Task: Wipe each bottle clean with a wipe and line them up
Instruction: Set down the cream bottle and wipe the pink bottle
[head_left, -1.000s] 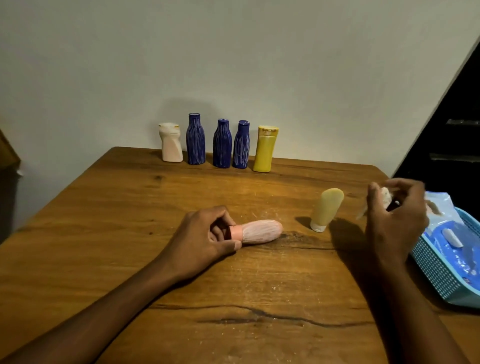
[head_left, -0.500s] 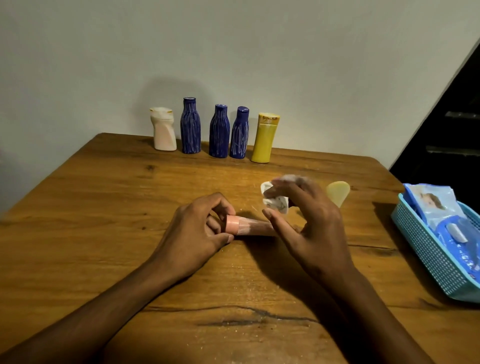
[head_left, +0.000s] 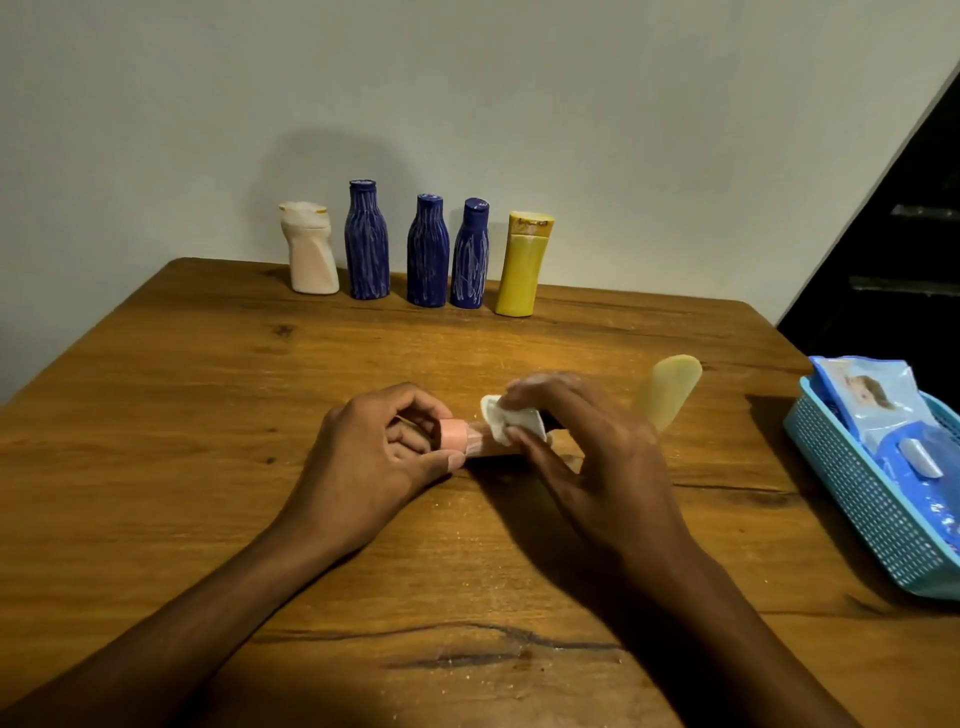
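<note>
On table (head_left: 208, 415), pink bottle (head_left: 480, 448) sideways, cap leftward in left-hand fingers (head_left: 415, 415); right hand (head_left: 587, 441) gripping wipe (head_left: 506, 421).

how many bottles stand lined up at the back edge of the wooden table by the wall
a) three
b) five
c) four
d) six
b) five: a white bottle, three dark blue ribbed bottles and a yellow bottle stand in a row.

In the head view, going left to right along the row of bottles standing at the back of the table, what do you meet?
White bottle → tallest blue bottle → middle blue bottle → rightmost blue bottle → yellow bottle.
</note>
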